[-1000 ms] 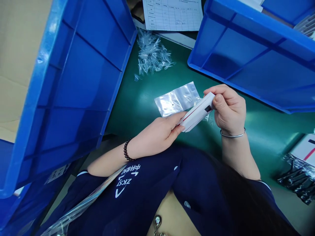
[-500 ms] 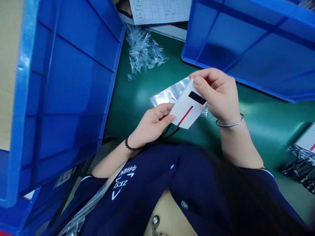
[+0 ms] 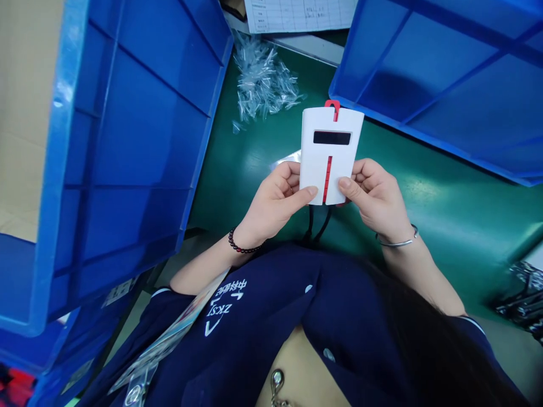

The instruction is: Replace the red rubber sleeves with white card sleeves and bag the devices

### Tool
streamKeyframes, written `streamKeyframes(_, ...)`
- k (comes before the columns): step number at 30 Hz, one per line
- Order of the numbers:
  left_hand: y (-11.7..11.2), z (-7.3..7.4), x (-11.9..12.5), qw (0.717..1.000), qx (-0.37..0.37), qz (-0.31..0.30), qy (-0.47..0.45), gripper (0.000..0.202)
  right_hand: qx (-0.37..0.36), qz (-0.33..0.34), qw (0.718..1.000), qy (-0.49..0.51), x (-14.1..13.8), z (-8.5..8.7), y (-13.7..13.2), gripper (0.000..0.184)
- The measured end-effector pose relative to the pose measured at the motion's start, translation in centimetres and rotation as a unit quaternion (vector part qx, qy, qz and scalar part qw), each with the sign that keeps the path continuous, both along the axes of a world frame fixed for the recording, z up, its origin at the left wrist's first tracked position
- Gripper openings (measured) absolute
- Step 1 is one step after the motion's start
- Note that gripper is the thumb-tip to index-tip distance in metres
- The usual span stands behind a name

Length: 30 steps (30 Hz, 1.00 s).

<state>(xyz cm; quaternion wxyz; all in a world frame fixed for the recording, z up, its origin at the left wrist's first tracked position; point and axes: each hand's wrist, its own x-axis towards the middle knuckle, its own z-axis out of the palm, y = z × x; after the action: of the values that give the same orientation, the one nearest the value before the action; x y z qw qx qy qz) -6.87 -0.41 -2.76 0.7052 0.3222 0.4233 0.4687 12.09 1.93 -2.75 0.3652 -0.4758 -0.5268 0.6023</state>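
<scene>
Between my two hands is a white, flat electronic device (image 3: 314, 164) with a dark display window, a red stripe and a red hook at its top. It is held upright, face toward me. My left hand (image 3: 278, 195) grips its lower left side, thumb on the front. My right hand (image 3: 375, 195) grips the lower right side in the same way. Both sets of fingertips are hidden behind it. Two black cables (image 3: 321, 223) come out of its bottom end. A clear plastic bag (image 3: 288, 159) lies behind the device, mostly covered by it.
A pile of small clear plastic pieces (image 3: 265, 82) lies on the green table (image 3: 441, 198). Blue crates stand at the left (image 3: 139, 135) and back right (image 3: 428, 73). A printed form (image 3: 297, 16) is at the back. Black bundled cables (image 3: 524, 299) sit at the far right.
The device has turned from tilted to upright, facing me, and its red hook now shows. My right hand has slid from its top corner down to the lower right side.
</scene>
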Motion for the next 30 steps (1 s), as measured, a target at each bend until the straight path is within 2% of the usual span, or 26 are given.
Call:
streamKeyframes(4, 0.2, -0.2, -0.1, 1.000, -0.008, -0.015, -0.002, 0.035, 0.016, 0.002, 1.000, -0.023, 0.3, 0.3, 0.1, 0.036)
streamKeyframes(11, -0.1, -0.8, -0.3, 1.000, 0.002, 0.001, -0.018, 0.031, 0.033, 0.015, 0.999, -0.029, 0.1, -0.4, -0.1, 0.032)
streamKeyframes(15, -0.4, -1.5, -0.1, 0.999, -0.011, 0.010, -0.047, 0.031, 0.078, 0.013, 0.995, -0.061, -0.1, -0.1, -0.5, 0.027)
streamKeyframes(18, -0.7, -2.5, 0.0, 0.996, -0.031, 0.014, -0.081, 0.034, 0.170, 0.002, 0.977, -0.126, -0.5, 0.8, -1.0, 0.022)
streamKeyframes(22, -0.9, -3.9, -0.1, 0.990, -0.047, 0.024, -0.135, 0.038, 0.315, 0.024, 0.918, -0.241, -1.2, 2.4, -1.5, 0.021)
streamKeyframes(25, -1.2, -4.3, -0.2, 0.988, -0.050, 0.039, -0.139, 0.040, 0.331, 0.065, 0.894, -0.293, -1.4, 3.8, -1.3, 0.025)
streamKeyframes(30, -1.8, -4.0, 0.4, 0.991, -0.057, 0.016, -0.122, 0.043, 0.307, 0.049, 0.909, -0.278, -1.8, 6.4, 0.3, 0.032)
